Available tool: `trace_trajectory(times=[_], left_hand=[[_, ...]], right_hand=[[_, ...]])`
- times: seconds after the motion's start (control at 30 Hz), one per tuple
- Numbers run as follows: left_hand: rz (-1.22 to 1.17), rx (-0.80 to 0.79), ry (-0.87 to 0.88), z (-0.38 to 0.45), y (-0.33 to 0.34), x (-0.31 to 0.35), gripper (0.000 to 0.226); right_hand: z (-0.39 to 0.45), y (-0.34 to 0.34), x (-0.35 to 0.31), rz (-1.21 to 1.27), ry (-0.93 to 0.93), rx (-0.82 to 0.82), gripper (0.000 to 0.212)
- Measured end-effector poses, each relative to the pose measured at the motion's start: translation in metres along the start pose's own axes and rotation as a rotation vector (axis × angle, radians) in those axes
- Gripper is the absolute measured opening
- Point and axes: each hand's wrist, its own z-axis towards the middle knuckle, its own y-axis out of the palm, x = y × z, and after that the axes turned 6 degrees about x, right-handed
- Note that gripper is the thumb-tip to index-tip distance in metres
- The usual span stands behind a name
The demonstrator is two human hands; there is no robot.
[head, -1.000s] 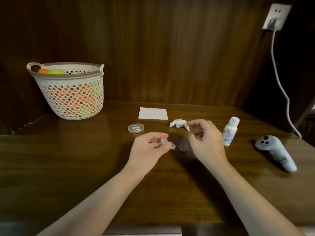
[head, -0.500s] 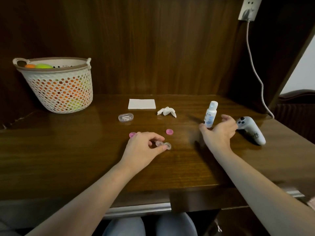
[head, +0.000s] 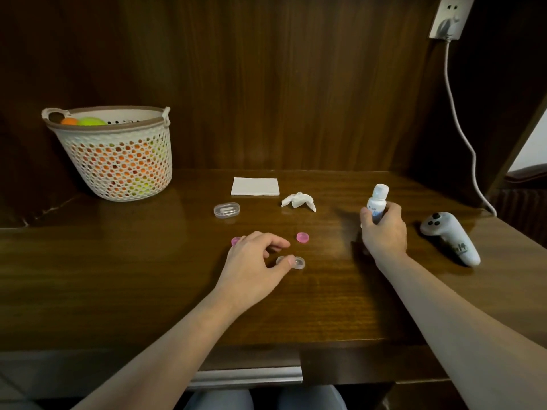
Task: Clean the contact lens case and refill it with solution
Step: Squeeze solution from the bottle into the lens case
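The contact lens case (head: 291, 262) lies flat on the wooden desk (head: 118, 276), its two clear wells open upward and its long axis running left to right, a little lower on the right side. The left hand (head: 254, 261) rests on the case with the thumb pressing the middle, the other fingers loosely curled above the desk. The right hand (head: 383, 229) grips the solution bottle (head: 376, 202), which stands upright with its white cap on top. Half a second ago this hand was only reaching near the bottle; now its fingers are wrapped around it, while the left hand and the case have stayed in the same place. One pink cap (head: 303, 237) lies just behind the case, another pink cap (head: 236, 241) is partly hidden behind the left hand. The case is well apart from the right hand.
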Motion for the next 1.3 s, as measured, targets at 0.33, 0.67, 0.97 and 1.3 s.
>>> trace_trajectory(times=[0.33,0.67,0.97,1.3], left_hand=[[-0.428,0.126,-0.006,-0.004,-0.013,0.006,0.023],[0.183,0.051,0.397,0.0,-0.042,0.023,0.049],[0.386,0.012,0.467,0.017,-0.044,0.032,0.053],[0.507,-0.104,0.698,0.022,-0.05,0.042,0.044]], right_hand=[[-0.085,-0.037,-0.022,0.415,-0.275,-0.322,0.03],[-0.143,-0.046,-0.028,0.437,-0.542,-0.461,0.039],[-0.142,-0.042,-0.025,0.359,-0.582,-0.5,0.028],[-0.143,-0.048,-0.027,0.434,-0.53,-0.522,0.042]])
